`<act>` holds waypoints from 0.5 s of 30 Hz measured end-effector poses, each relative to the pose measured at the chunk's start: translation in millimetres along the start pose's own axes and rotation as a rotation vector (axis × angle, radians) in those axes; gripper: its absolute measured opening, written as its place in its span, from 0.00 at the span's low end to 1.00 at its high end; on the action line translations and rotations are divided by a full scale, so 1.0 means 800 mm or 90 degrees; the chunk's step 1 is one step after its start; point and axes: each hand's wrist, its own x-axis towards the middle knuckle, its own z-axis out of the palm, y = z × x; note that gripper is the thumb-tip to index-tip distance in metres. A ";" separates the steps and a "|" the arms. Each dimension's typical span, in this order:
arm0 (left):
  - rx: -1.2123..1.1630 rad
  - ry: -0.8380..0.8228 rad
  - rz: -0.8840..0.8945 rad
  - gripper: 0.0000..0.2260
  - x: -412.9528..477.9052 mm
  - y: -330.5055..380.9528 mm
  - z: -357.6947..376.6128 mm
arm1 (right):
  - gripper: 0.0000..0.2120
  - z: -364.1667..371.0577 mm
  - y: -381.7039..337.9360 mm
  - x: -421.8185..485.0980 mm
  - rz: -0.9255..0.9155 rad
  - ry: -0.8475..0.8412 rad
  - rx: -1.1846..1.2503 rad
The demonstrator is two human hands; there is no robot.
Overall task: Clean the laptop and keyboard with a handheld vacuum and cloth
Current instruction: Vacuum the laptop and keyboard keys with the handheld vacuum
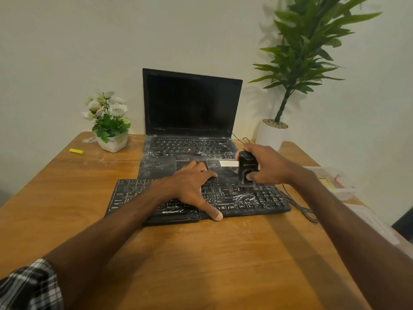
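Wooden counter (pixel 201 260) fills the near view, bare but for pale dust flecks. On it lies one keyboard (pixel 257 200), black and streaked white. One left hand (pixel 192 186) rests flat across its middle keys, fingers spread, its grip released and holding nothing. One right hand (pixel 268 166) hovers at the keyboard's far right edge, its grip clenched round one vacuum (pixel 245 170), a small black unit held upright with the thumb pressed on its front and its base touching the top key row. Just behind, one laptop (pixel 190 130) stands open, screen dark, its deck and keys dusted white.

Risks, as I judge them: the braced left hand could smear the powder into the keys it covers, or slip and shove the keyboard into the laptop. The keyboard's cable (pixel 299 205), trailing off right, could snag the right forearm and drag things.

No cloth is plainly visible; one clear tub (pixel 335 180) sits at the right edge, contents unclear. Farther off: one yellow stick (pixel 76 151), one flower pot (pixel 111 142), one tall plant (pixel 297 63).
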 end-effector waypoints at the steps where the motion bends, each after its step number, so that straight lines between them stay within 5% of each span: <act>1: 0.002 0.001 0.000 0.57 0.000 0.000 0.000 | 0.28 0.003 -0.008 0.000 -0.015 0.008 0.026; 15: -0.008 -0.006 -0.008 0.57 0.001 -0.002 0.000 | 0.29 0.012 -0.015 -0.011 0.004 -0.044 0.017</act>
